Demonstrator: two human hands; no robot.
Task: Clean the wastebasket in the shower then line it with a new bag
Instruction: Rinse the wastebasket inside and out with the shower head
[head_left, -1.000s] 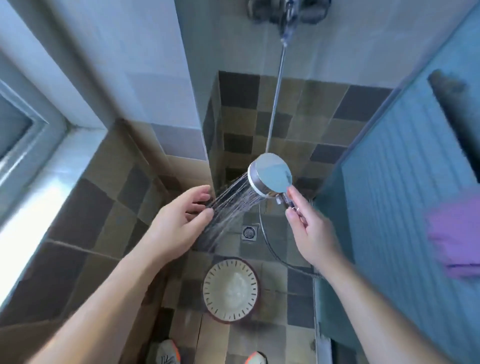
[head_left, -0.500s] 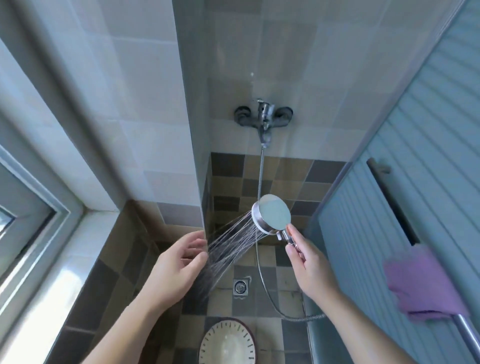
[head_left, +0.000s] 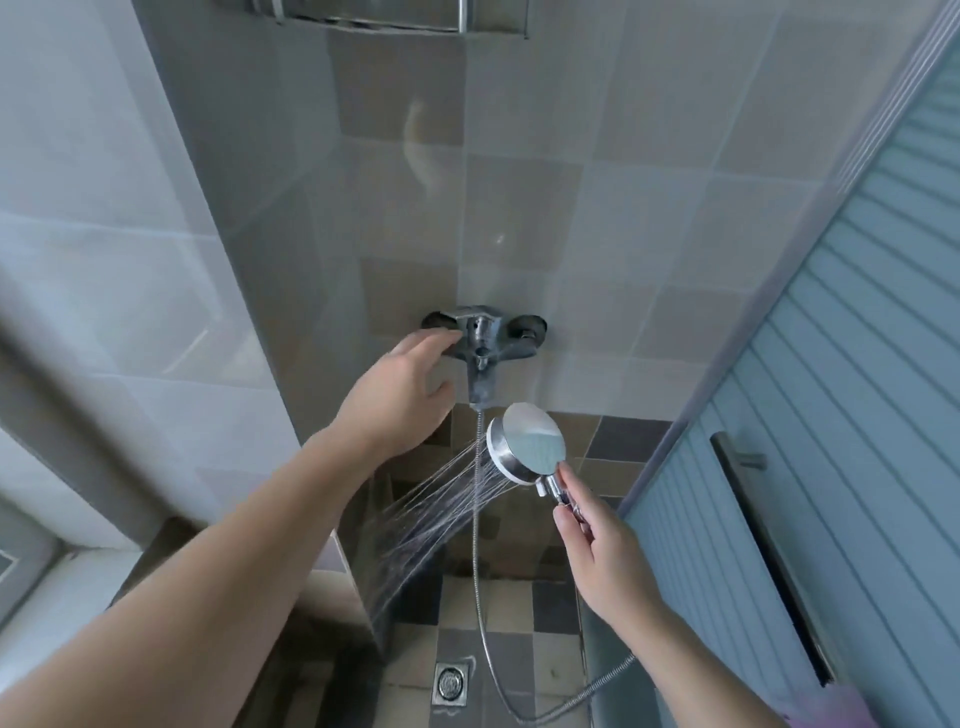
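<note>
My right hand (head_left: 602, 551) grips the handle of the chrome shower head (head_left: 527, 449), which sprays water down and to the left. A metal hose (head_left: 480, 597) runs from the wall tap (head_left: 483, 340) down to the floor and back up to the handle. My left hand (head_left: 402, 392) is raised beside the tap's left end with fingers spread, fingertips at or just short of the lever; contact is unclear. The wastebasket is out of view.
A floor drain (head_left: 451, 683) lies in the chequered tile floor below. A blue ribbed door with a dark handle bar (head_left: 769, 551) stands on the right, a purple cloth (head_left: 831, 706) at its foot. A metal rack (head_left: 374, 15) hangs high on the wall.
My left hand has left the water spray and risen to the tap. The view has tilted up, so the wastebasket on the floor has dropped out of sight.
</note>
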